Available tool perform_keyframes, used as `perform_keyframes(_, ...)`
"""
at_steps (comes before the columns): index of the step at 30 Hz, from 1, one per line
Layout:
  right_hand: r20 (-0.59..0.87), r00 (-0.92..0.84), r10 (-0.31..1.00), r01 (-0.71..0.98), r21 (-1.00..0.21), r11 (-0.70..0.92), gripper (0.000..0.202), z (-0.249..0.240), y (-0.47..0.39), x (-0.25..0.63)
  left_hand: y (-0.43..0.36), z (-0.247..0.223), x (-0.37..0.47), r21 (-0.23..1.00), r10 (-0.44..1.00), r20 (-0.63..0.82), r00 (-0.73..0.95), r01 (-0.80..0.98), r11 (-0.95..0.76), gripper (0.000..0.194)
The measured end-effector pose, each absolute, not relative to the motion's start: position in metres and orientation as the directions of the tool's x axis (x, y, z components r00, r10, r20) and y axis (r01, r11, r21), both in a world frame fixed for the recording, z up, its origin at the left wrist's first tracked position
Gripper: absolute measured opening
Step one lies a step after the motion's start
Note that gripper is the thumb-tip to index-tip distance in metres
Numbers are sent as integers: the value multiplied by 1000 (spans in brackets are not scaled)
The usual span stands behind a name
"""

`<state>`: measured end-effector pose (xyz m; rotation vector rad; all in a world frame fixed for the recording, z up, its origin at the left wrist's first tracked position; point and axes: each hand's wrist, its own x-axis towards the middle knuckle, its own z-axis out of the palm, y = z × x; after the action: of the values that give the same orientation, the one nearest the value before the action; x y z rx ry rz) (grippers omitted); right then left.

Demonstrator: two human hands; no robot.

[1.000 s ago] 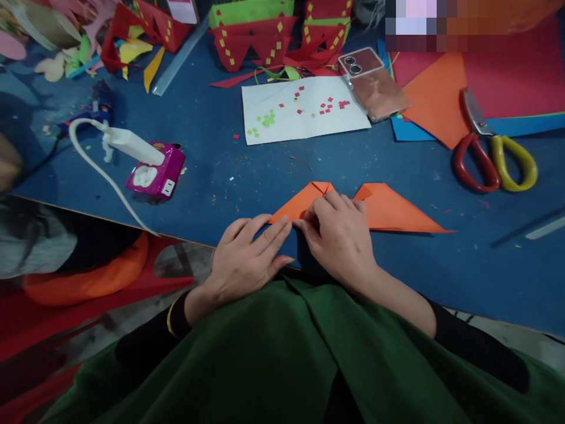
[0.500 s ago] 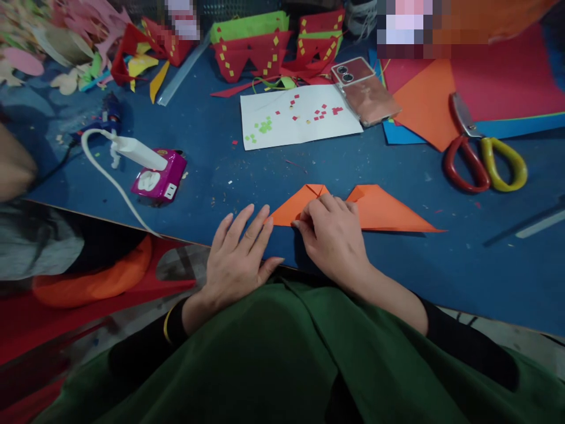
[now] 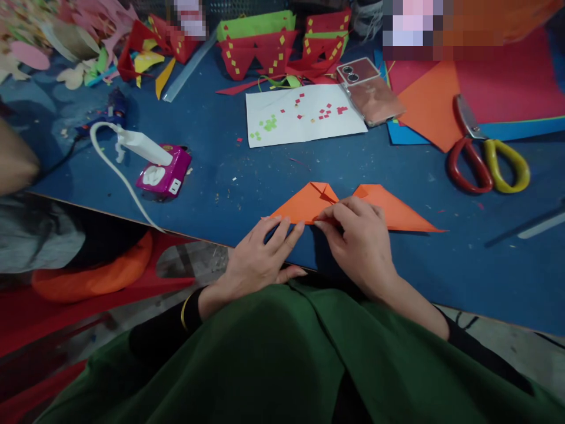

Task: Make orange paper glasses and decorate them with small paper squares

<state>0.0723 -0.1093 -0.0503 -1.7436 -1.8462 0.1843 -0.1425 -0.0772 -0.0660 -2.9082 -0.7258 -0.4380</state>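
Observation:
A folded orange paper (image 3: 296, 204) lies near the front edge of the blue table, with a notch in its upper middle and a long point at the right. My left hand (image 3: 263, 250) rests with fingers apart, its fingertips at the paper's lower left edge. My right hand (image 3: 362, 244) is over the middle of the paper, thumb and fingers pinched on its lower edge and covering part of it.
Scissors (image 3: 472, 141) with red and yellow handles lie at the right, by coloured sheets (image 3: 507, 76). A phone (image 3: 373, 94) overlaps a white sheet (image 3: 273, 106) with small paper bits. Left are a purple adapter (image 3: 170, 171), a glue gun (image 3: 115, 109) and a person's arm (image 3: 15, 159).
Both hands have moved to the right along the paper's lower edge. More of the paper's left half shows. The view has shifted slightly.

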Motion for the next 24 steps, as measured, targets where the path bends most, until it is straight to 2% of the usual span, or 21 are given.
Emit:
perform_keyframes(3,316,52,947,869,-482,113,8,-51,-111,74,-80,-63,-137,-65,461,308,832,502,-862,80)
perform_keyframes(8,289,80,954,856,-509,83,7,-50,-109,72,-82,-62,-128,-44,458,371,808,508,-860,76)
perform_keyframes(17,259,81,962,858,-510,65,8,-49,-109,72,-77,-64,-128,-33,430,352,832,470,-882,69)
perform_keyframes(21,262,78,962,888,-458,53,11,-51,-106,70,-77,-64,-126,-38,436,345,831,477,-878,74)
perform_keyframes(24,284,67,957,881,-466,77,10,-51,-107,72,-77,-63,-125,-51,430,341,836,473,-879,78)
